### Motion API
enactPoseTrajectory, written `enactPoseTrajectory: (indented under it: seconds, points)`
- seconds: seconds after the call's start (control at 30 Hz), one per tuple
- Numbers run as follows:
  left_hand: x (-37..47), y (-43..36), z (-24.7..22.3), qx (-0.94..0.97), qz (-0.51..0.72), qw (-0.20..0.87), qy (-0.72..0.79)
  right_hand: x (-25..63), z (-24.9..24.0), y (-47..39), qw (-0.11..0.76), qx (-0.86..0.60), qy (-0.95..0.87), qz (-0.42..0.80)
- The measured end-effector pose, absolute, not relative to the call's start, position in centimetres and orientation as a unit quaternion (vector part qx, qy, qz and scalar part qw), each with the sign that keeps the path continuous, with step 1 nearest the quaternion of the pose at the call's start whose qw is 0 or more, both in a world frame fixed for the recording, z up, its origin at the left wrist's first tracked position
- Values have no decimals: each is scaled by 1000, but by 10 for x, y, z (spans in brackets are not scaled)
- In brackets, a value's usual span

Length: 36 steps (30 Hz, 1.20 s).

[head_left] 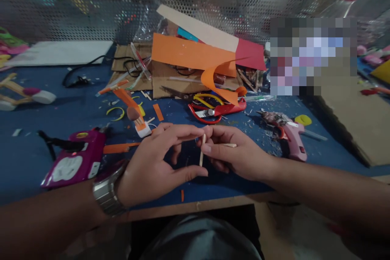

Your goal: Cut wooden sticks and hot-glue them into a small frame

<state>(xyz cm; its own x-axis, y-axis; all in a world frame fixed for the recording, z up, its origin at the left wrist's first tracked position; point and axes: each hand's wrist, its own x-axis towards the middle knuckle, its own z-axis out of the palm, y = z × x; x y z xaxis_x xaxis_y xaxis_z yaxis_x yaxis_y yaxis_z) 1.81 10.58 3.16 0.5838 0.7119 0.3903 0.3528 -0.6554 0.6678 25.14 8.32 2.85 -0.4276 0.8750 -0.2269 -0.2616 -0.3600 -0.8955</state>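
Observation:
My left hand [161,158], with a metal watch on its wrist, is curved, its thumb at the lower end of a short wooden stick [201,157] and its fingers near the top end. The stick stands roughly upright between thumb and fingers. My right hand [233,150] pinches this stick between thumb and forefinger. A second pale stick [230,145] sticks out to the right from behind the right thumb. Beyond the hands lie red-handled cutters [230,109] and an orange paper figure [126,99].
A pink glue gun [294,140] lies right, a purple box [76,156] left. Orange paper [189,53] and cardboard [164,81] are piled by the perforated metal screen [106,4]. A large cardboard piece [356,105] is at the right; scraps dot the blue table [170,195].

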Motion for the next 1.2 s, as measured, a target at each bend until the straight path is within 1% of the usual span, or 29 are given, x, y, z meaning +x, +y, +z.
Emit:
enactPoseTrajectory:
  seconds: [0.2, 0.37, 0.53, 0.63, 0.8, 0.9, 1.0, 1.1, 1.2]
  points:
    - [17, 105, 35, 855, 323, 284, 290, 253, 30, 83, 399, -380, -428, 716]
    - [15, 104, 33, 812, 369, 334, 303, 253, 30, 83, 412, -376, -411, 721]
    - [18, 106, 34, 785, 411, 322, 332, 253, 30, 84, 443, -382, -412, 699]
    - [21, 106, 39, 781, 406, 326, 344, 255, 28, 84, 446, -383, -424, 689]
    - [23, 108, 43, 778, 351, 371, 365, 255, 29, 84, 453, -393, -453, 659]
    - [24, 111, 45, 793, 320, 369, 365, 255, 34, 83, 453, -412, -502, 610]
    - [23, 113, 45, 805, 285, 379, 357, 257, 37, 79, 438, -433, -582, 531]
    - [21, 113, 45, 809, 265, 388, 354, 258, 36, 75, 436, -399, -693, 414]
    - [19, 113, 43, 827, 252, 366, 344, 260, 32, 74, 439, -348, -765, 319]
